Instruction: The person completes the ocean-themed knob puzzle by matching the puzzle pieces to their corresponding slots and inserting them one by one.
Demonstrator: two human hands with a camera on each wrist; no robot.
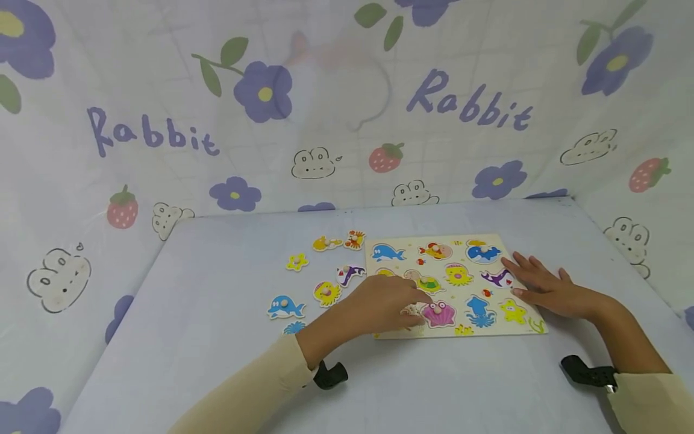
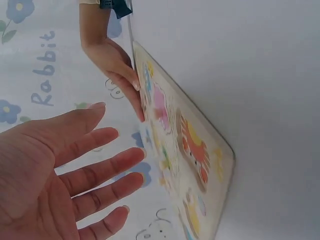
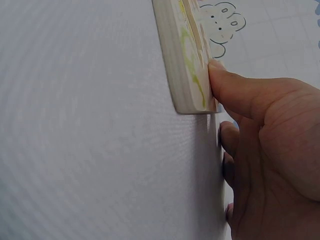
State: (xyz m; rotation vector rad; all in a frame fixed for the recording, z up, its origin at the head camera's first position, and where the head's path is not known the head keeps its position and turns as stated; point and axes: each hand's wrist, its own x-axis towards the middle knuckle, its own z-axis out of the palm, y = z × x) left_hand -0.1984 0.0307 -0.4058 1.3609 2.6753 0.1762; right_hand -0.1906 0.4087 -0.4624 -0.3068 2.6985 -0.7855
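From far away I see the thin wood board [image 1: 499,328] flat on the table [image 1: 217,337], and the pink shell [image 1: 446,318] sits on it, near the middle of the board's close edge. The left hand [image 1: 385,301] is over the board, just left of the shell, and its fingers [image 2: 105,172] are spread apart and hold nothing. At the board's right side, the right hand [image 1: 561,295] has its fingers apart too, with its thumb [image 3: 235,85] touching the board's edge. I think the shell is light and hard and won't bend or squash. Its painted top may be slippery, so I'd pinch the little round knob [image 1: 437,311], not the flat sides. The loose whale [image 1: 293,308] and octopus [image 1: 321,289], left of the board, look light and stiff too, and best held by their knobs. The board seems stiff but not heavy, so a bump could slide it; I'd hold it by its edge.
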